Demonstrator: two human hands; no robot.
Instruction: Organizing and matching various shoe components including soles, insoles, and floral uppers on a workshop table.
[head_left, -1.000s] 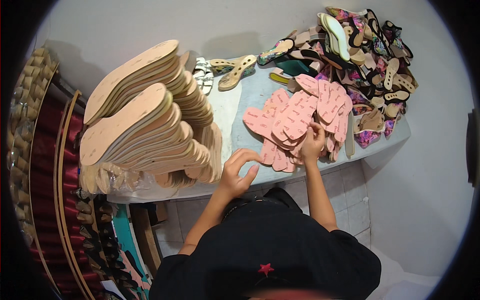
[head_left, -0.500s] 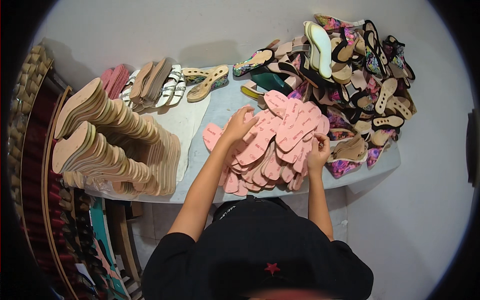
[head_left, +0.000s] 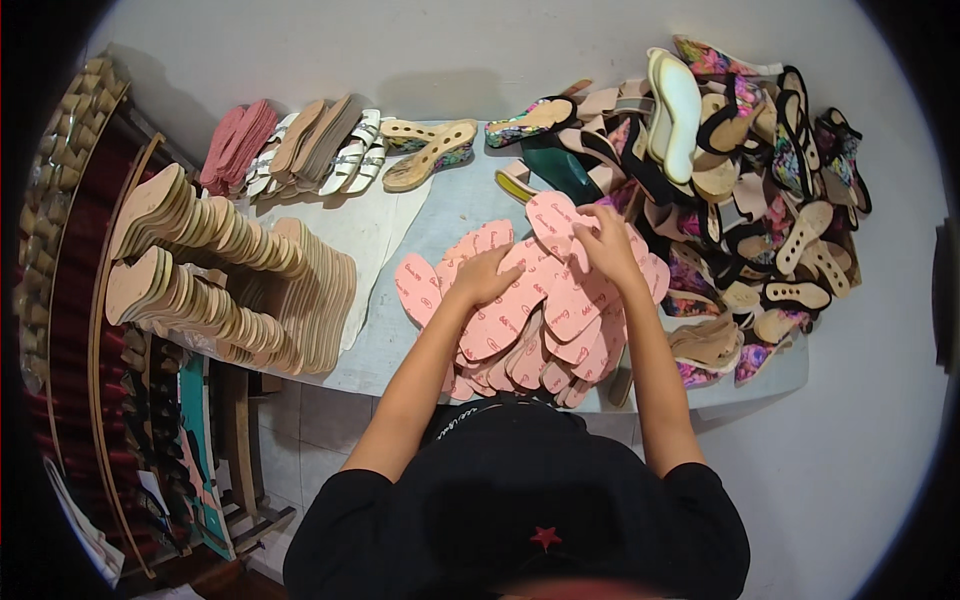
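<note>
A heap of pink printed insoles (head_left: 500,325) lies on the table in front of me, their pieces overlapping at many angles. My left hand (head_left: 486,278) rests on the left part of the heap, fingers apart and palm down. At the heap's far right, my right hand (head_left: 606,246) has its fingers bent round the right edge of an upper pink insole (head_left: 552,222). The thumb side is partly hidden, and the insole's far end tilts up a little. Beige edges of lower layers show under the pink tops.
Tall rows of beige soles (head_left: 315,295) stand on the table (head_left: 440,215) at left. Behind them are pink soles (head_left: 238,140), white sandals (head_left: 360,150) and a wedge with holes (head_left: 430,165). A large pile of floral wedge shoes (head_left: 740,180) fills the right side, close to my right hand.
My right hand has moved from the heap's right edge up and left onto an upper insole. My left hand has lowered flatter onto the heap. The whole view has shifted slightly.
</note>
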